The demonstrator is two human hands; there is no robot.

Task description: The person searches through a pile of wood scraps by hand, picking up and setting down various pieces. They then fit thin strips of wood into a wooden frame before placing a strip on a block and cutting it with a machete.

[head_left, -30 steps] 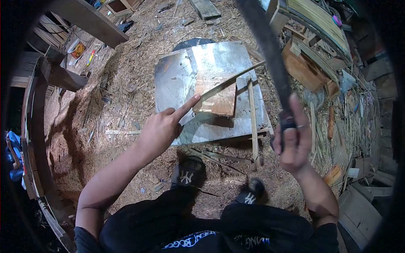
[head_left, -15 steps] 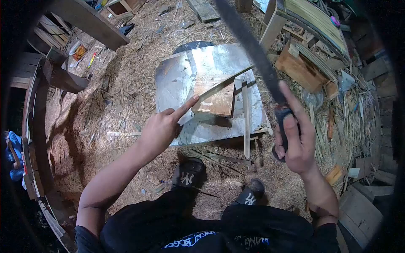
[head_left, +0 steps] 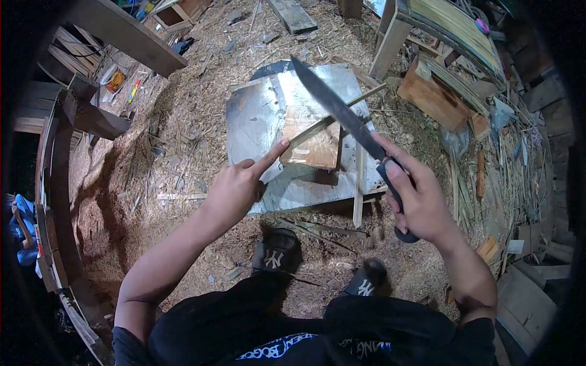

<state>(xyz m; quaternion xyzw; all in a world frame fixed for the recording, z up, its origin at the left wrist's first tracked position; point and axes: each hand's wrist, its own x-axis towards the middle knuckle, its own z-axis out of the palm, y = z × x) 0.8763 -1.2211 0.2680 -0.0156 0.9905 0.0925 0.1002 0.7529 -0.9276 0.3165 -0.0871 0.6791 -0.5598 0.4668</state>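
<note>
My left hand (head_left: pixel 235 186) is closed round the near end of a thin wooden strip (head_left: pixel 311 130), its index finger stretched along it. The strip slants up to the right across a wooden block (head_left: pixel 314 151), which lies on a worn metal-faced board (head_left: pixel 253 128). My right hand (head_left: pixel 415 195) grips the dark handle of a long machete (head_left: pixel 336 107). Its blade points up and to the left, crossing over the strip. Whether blade and strip touch, I cannot tell. A second wooden strip (head_left: pixel 359 183) lies at the board's right side.
Wood shavings (head_left: pixel 177 134) cover the ground. A wooden box (head_left: pixel 433 97) and a slatted bench (head_left: pixel 458 30) stand at the right. Wooden posts (head_left: pixel 128 33) rise at the left. My shoes (head_left: pixel 278 250) are below the board. Part of another person (head_left: pixel 24 229) shows at far left.
The machete has swung down and left, from upright beside the strip to across it. My right hand has lowered slightly. My left hand has barely moved.
</note>
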